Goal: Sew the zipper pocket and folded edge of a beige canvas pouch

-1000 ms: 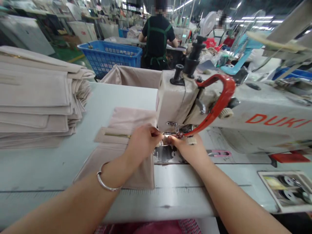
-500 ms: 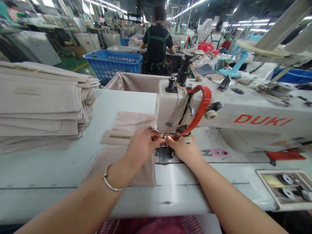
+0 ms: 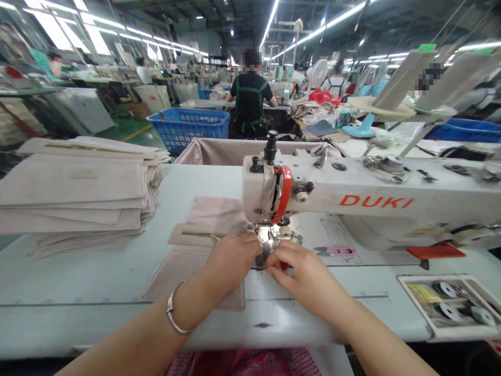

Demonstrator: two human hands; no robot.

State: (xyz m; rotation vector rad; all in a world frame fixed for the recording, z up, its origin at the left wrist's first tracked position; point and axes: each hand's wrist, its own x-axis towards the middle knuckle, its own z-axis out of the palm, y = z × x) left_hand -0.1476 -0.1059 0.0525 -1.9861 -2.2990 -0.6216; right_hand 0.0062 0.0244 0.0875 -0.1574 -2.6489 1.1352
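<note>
Both hands [image 3: 235, 258] [image 3: 303, 271] (fingers [image 3: 288, 251] bent) close together

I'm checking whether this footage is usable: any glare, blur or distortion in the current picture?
Head view: glare whitens the shiny silver metal parts on the white metal sewing machine; head view: long white ceiling strip lights look overexposed; head view: distant detail looks soft, picture edges look stretched.

Pale table [image 3: 97, 287] carries folded fabric stack [image 3: 78, 190]; zippered fabric piece [image 3: 176, 269]; white sewing machine [image 3: 376, 183]
</note>
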